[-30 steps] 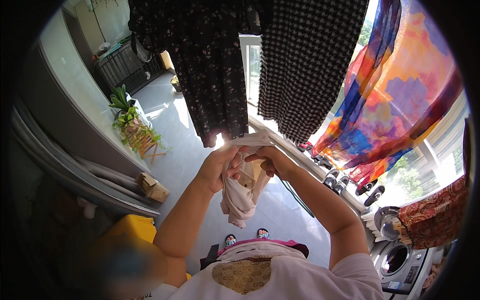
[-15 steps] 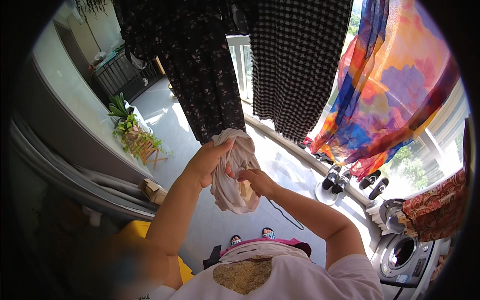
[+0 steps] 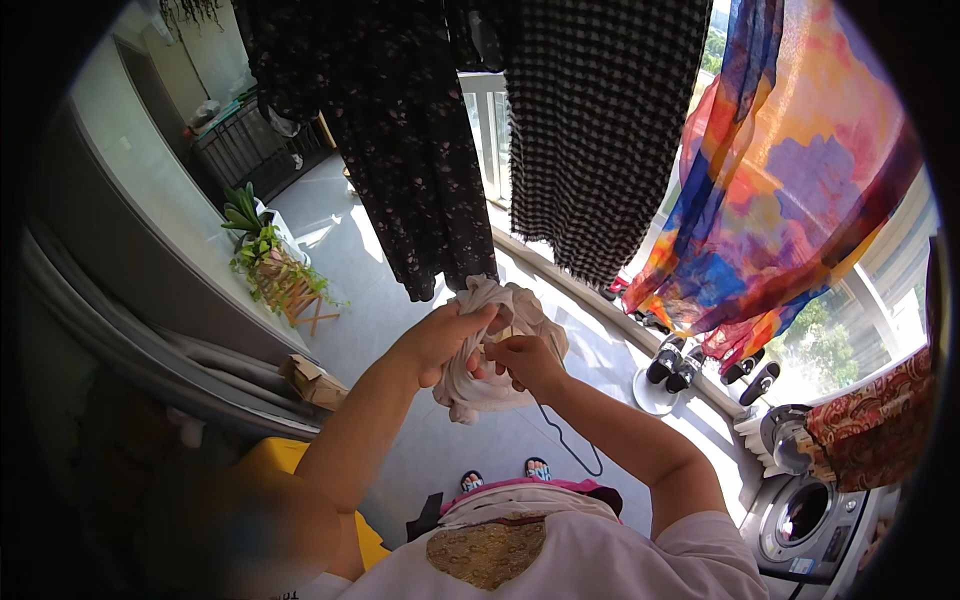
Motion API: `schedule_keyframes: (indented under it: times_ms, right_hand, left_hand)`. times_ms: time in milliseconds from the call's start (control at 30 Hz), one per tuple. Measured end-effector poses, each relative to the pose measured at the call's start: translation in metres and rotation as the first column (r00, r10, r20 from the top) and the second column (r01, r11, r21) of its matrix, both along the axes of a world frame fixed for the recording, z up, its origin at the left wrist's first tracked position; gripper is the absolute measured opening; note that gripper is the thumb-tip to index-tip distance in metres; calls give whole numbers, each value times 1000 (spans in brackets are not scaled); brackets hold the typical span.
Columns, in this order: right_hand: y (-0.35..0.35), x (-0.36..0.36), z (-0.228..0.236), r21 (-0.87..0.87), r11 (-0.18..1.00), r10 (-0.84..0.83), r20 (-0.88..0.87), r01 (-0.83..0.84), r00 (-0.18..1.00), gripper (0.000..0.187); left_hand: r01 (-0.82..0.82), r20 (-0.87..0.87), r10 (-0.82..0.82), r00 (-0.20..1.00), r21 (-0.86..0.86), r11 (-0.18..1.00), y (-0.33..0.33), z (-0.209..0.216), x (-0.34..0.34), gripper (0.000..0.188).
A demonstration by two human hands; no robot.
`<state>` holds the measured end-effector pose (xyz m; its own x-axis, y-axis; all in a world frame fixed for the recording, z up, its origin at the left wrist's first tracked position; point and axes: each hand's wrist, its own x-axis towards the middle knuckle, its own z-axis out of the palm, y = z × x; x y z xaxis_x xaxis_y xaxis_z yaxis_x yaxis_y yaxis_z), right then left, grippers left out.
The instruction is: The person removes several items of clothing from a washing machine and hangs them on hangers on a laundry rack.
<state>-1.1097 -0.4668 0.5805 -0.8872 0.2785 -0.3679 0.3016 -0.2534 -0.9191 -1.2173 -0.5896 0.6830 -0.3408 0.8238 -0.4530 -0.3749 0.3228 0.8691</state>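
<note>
A bunched, off-white cloth garment hangs in front of me at waist height. My left hand is closed on its left side, thumb on top of the gathered folds. With fingers pinched together, my right hand grips the cloth close to the left fingertips. Below my right wrist dangles the bent end of a dark blue-green clothes hanger; its upper part is hidden behind my hand and the garment, so I cannot tell what holds it.
Dark floral trousers, a black-and-grey checked scarf and a colourful sheer scarf hang ahead. A potted plant stands left, a cardboard box nearer. Slippers and a washing machine are at right.
Both hands have shifted slightly right and down with the garment. The cloth has spread wider to the right of my right hand, and the hanger end has swung lower.
</note>
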Motion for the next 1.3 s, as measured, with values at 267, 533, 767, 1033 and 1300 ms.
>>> schedule_keyframes:
  times_ms: [267, 533, 767, 1033, 1300]
  right_hand:
    - [26, -21, -10, 779, 586, 246, -434, 224, 867, 25]
    - [8, -6, -3, 620, 696, -71, -442, 362, 894, 44]
    - [20, 0, 9, 662, 748, 238, -334, 48, 912, 31]
    - [27, -9, 2, 175, 954, 265, -120, -242, 957, 45]
    - [-7, -13, 28, -195, 962, 104, -385, -191, 917, 49]
  left_hand:
    - [46, -214, -55, 975, -48, 998, 14, -28, 63, 46]
    - [-456, -183, 505, 844, 253, 853, 16, -69, 36, 50]
    - [-426, -111, 468, 877, 272, 863, 14, -55, 18, 33]
    - [-524, -72, 594, 802, 393, 756, 9, -79, 4, 35]
    - [-623, 49, 674, 737, 437, 649, 8, -80, 6, 38]
